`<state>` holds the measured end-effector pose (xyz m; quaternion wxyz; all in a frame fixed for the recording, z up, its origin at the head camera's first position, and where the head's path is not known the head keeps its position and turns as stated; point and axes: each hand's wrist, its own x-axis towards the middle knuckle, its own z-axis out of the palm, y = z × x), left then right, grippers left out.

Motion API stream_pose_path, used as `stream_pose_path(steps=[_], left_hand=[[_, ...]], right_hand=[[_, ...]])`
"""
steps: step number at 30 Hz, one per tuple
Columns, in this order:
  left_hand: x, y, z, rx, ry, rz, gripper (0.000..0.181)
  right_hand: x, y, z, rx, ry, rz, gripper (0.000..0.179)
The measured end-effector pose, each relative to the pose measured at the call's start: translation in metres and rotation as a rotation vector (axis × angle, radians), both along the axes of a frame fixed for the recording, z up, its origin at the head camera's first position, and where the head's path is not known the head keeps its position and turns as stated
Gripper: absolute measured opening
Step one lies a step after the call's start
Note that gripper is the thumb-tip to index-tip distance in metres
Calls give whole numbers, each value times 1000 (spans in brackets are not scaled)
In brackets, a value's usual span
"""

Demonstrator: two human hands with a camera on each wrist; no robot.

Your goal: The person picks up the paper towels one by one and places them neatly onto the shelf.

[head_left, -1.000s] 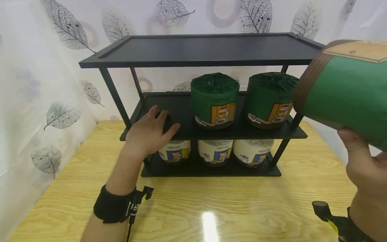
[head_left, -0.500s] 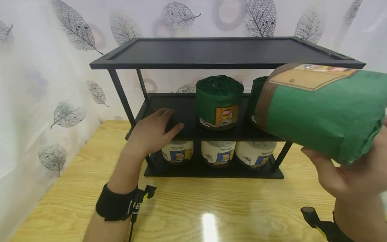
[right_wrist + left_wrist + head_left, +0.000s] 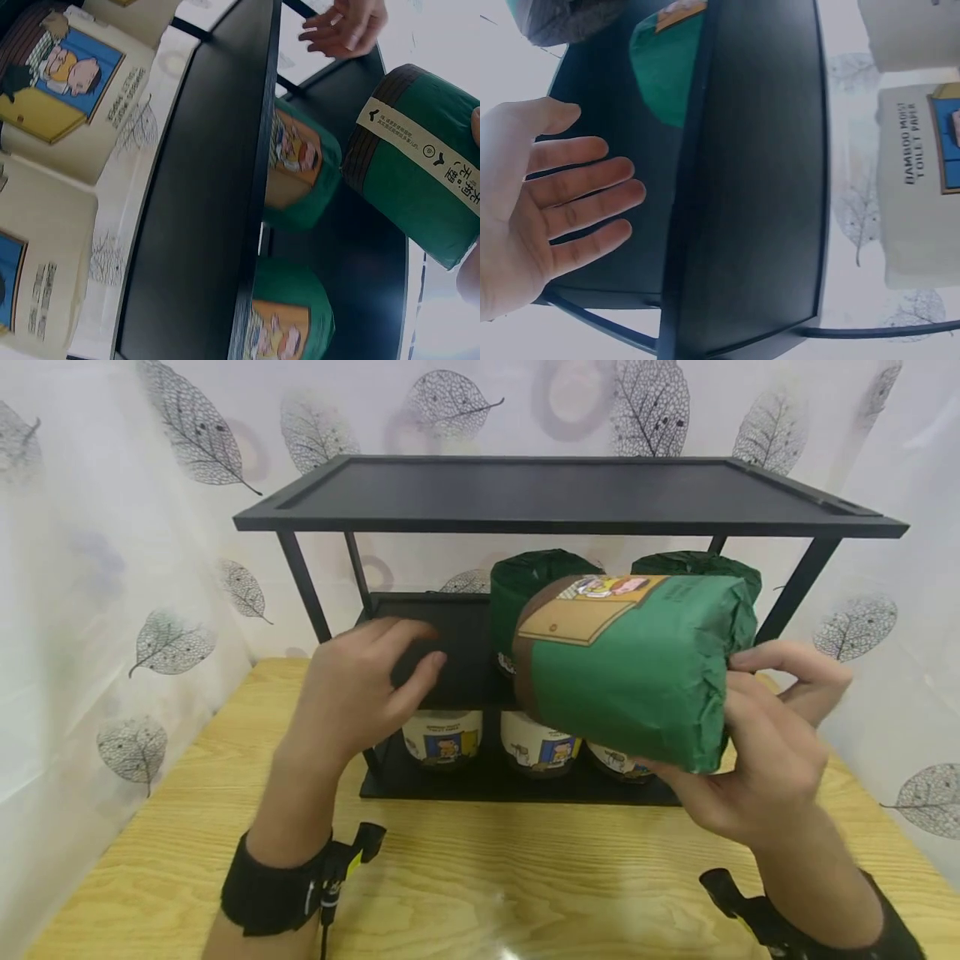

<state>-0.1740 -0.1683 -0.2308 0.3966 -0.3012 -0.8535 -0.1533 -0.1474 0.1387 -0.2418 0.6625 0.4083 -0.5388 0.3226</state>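
My right hand point(image 3: 765, 752) grips a green-wrapped toilet paper roll point(image 3: 630, 677) by its crinkled end, thumb below and fingers along the far side. The roll lies on its side in the air before the middle shelf point(image 3: 461, 647), its brown-banded end pointing left. Behind it, partly covered, two more green rolls stand on that shelf, one in the middle point(image 3: 536, 568) and one to the right point(image 3: 697, 562). My left hand point(image 3: 360, 685) hovers at the shelf's left end, fingers loosely bent; the left wrist view shows its palm point(image 3: 525, 202) holding nothing.
The black rack's top board point(image 3: 570, 493) spans above the rolls, held by thin posts point(image 3: 303, 585). Cream-wrapped rolls point(image 3: 442, 739) stand on the bottom tier. A wooden table point(image 3: 450, 868) carries the rack, with a leaf-patterned curtain point(image 3: 172, 643) behind.
My right hand has brought the green roll leftward from the right edge to the front of the middle shelf. My left hand has drawn back slightly from the shelf.
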Motion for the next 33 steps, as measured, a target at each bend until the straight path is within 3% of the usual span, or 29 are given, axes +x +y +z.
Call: stream_pose_path(steps=[7,12,16,23,28,33], left_hand=[[7,-4,7,63,161,-57,23],[12,-5,10,96,233,-70,27],[16,-3,11,174,277,-88,28],[21,-2,14,255,318,-103,27],[21,-1,13,254,390,-117,28],[21,2,12,313,458,-155,25]], right_hand=[[0,-27,5,90,-31,44,50],[-4,-38,6,171,-75,61,43],[-7,-48,5,228,-113,67,38],[-14,-58,3,361,-163,-4,31],[-18,-64,3,437,-200,-58,37],[-23,-73,5,510,-235,-103,38]])
